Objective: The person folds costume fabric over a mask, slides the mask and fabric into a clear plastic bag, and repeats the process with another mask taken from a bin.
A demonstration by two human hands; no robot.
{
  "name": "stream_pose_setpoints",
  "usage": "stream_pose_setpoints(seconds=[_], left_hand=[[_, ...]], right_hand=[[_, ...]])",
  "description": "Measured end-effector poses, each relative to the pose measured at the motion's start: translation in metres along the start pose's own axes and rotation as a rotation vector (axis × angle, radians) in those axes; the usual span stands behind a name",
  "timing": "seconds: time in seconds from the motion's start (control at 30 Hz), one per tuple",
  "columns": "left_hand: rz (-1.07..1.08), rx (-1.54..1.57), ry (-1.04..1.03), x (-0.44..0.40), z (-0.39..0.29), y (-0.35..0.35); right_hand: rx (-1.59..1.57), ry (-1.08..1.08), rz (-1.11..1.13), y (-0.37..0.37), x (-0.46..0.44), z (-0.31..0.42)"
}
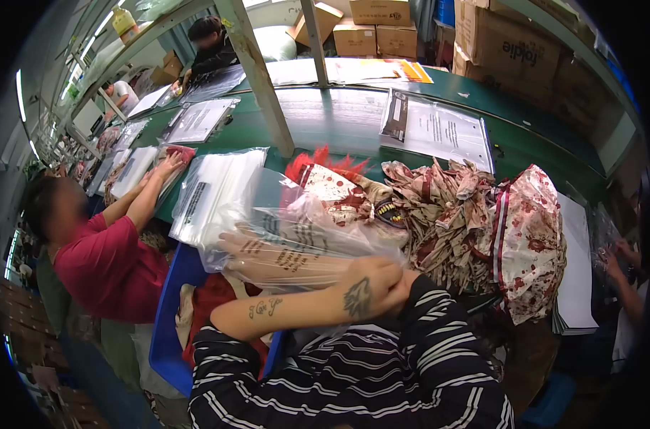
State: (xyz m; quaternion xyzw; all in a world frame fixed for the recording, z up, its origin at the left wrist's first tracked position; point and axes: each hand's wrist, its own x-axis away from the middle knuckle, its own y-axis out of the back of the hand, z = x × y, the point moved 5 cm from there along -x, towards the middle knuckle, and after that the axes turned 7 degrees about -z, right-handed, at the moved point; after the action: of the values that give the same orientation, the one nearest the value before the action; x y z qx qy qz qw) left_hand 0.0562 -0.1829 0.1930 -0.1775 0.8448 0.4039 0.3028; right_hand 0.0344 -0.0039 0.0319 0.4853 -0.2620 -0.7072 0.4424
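My left hand [379, 284] is closed on the gathered mouth of a clear plastic bag [332, 247], next to my right wrist. My right hand [245, 245] is inside that bag, its fingers stretched out to the left. Black print on the plastic lies over my right hand and forearm. Just beyond the bag lies a clown mask [388, 211] with yellow teeth and red hair [325, 161]. To its right is a heap of ruffled, red-spattered fabric [446, 207], with white spattered cloth [529, 247] at its end.
A stack of clear bags [221, 182] lies at left on the green table [325, 136]. Below it stands a blue bin [164, 314] with red and cream cloth. A co-worker in red [110, 264] works at left. White sheets [575, 264] lie right; a post [257, 79] rises ahead.
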Motion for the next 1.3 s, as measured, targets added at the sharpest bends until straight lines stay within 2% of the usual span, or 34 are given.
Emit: stream_pose_setpoints(seconds=[0.07,0.17,0.27,0.4,0.47,0.5,0.57,0.63,0.83,0.9,1.1,1.23,1.3], left_hand=[[-0.104,0.298,0.014,0.019,-0.01,0.003],[-0.079,0.331,0.017,0.053,-0.031,-0.015],[-0.088,0.283,0.012,0.065,-0.033,-0.017],[-0.041,-0.047,0.337,0.058,-0.015,0.001],[0.09,-0.174,0.509,0.065,0.003,-0.004],[0.089,-0.177,0.515,0.067,0.012,-0.003],[0.255,-0.171,0.543,0.072,0.032,0.0],[0.325,-0.174,0.565,0.068,0.041,0.025],[0.137,-0.172,0.554,0.036,0.032,0.129],[-0.059,-0.292,0.45,0.025,0.019,0.159],[-0.084,-0.359,0.491,0.008,0.012,0.217],[-0.016,-0.3,0.35,-0.003,0.029,0.221],[0.037,-0.284,0.313,-0.002,0.031,0.215]], right_hand=[[-0.002,0.031,-0.006,-0.016,0.006,0.004],[-0.01,0.073,-0.019,-0.036,0.013,0.013],[-0.02,0.114,-0.021,-0.054,0.022,0.024],[-0.039,0.18,-0.009,-0.079,0.038,0.045],[-0.049,0.211,-0.009,-0.085,0.042,0.056],[-0.053,0.227,-0.009,-0.088,0.044,0.061],[-0.053,0.26,-0.015,-0.093,0.046,0.068],[-0.05,0.292,-0.018,-0.093,0.047,0.072],[-0.057,0.377,-0.027,-0.096,0.047,0.092],[-0.057,0.399,-0.033,-0.1,0.046,0.095],[-0.035,0.449,-0.051,-0.121,0.046,0.093],[-0.316,0.689,-0.4,-0.052,0.048,0.118],[0.072,0.479,0.331,-0.078,0.014,0.133]])
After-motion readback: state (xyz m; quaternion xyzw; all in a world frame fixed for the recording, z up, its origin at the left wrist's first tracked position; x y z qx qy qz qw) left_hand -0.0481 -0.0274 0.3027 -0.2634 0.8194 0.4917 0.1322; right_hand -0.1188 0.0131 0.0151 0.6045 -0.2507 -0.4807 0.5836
